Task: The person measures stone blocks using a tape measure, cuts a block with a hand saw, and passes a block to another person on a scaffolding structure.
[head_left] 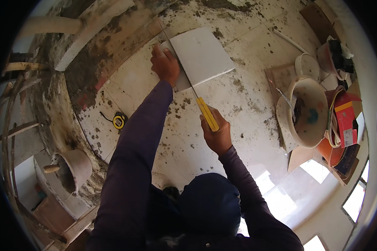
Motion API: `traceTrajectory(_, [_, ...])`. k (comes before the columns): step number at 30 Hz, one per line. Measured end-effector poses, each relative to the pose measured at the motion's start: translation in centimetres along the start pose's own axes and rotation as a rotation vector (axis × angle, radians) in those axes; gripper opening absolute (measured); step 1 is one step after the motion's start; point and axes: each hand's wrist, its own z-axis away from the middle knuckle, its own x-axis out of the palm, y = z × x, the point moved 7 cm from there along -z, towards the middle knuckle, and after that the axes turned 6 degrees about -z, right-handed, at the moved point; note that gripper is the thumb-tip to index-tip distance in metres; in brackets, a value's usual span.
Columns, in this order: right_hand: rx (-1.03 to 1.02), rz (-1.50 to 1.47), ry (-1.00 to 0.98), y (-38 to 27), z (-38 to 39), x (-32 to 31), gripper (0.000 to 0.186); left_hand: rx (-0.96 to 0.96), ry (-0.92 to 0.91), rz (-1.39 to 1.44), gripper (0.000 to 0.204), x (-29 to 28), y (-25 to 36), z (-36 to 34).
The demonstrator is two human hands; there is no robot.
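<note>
A flat white block (203, 54) with a visible thick edge lies on the dirty pale floor. My left hand (165, 65) grips its left side, thumb on the upper face and fingers bent toward the edge. In my right hand (218, 133) is the yellow handle of a hand saw (207, 114), fingers wrapped round it. The long thin blade runs away from me across the block, just right of my left hand, and its tip extends beyond the far edge. Blade teeth are too fine to make out. Left of my left forearm sits a yellow and black tape measure (119, 121).
To the right, a large tub (299, 111) stands by a small round container (307, 66), a red box (347, 121) and an orange bucket (331, 151). A pale stick (290, 42) lies farther off. Left are a tipped bucket (77, 167) and wooden poles (19, 130).
</note>
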Motion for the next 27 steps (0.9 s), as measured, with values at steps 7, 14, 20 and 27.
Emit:
traceTrajectory(7, [-0.009, 0.036, -0.047, 1.7, 9.9, -3.0, 0.044, -0.016, 0.003, -0.006, 0.048, -1.3, -2.2, -0.2])
traceTrajectory(14, [-0.065, 0.03, -0.005, 2.2, 4.4, -1.1, 0.041, -0.039, -0.041, -0.033, 0.05, 0.0, -0.6, -0.1])
traceTrajectory(20, [-0.046, 0.008, -0.016, 2.7, 5.4, -1.9, 0.041, -0.021, -0.042, 0.031, 0.05, -0.2, -0.4, -0.2])
traceTrajectory(27, [-0.041, 0.048, -0.036, 4.3, 9.5, -2.8, 0.045, -0.046, -0.034, -0.047, 0.051, -1.1, -1.1, -0.6])
